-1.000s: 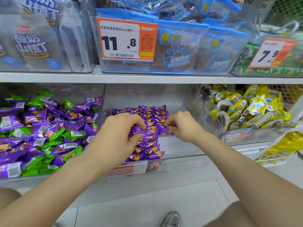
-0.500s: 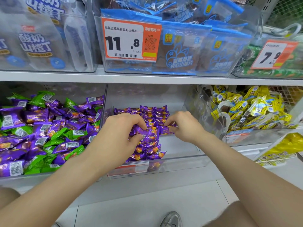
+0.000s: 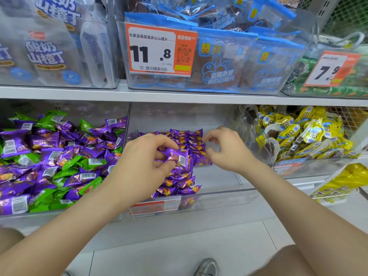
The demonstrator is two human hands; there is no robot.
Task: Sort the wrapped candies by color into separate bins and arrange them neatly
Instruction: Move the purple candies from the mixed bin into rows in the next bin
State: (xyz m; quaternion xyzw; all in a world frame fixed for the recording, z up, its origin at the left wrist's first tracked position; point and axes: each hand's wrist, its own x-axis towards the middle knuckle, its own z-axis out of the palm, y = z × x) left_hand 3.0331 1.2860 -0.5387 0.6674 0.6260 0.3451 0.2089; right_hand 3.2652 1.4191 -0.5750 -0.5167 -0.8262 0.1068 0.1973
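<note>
white lower shelf [image 3: 179, 228]: clear plastic middle bin [image 3: 219, 196] holds neat purple candy rows [image 3: 185, 144] along its left wall. left hand [image 3: 139, 166]: grip closed, pinching one purple foil-wrapped candy [image 3: 175, 156] just above the rows. right hand [image 3: 229, 150]: fingers curled at the rows' right edge, contact unclear. judgement: lay it barcode-down, ends aligned, neighbours steadied.

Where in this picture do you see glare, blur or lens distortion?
Head view: white glare veils the upper-left clear bin; the shelf edge bows slightly from wide-angle distortion; the 7.9 price tag near the right border looks soft; the purple candy that the left hand pinches is sharp.
</note>
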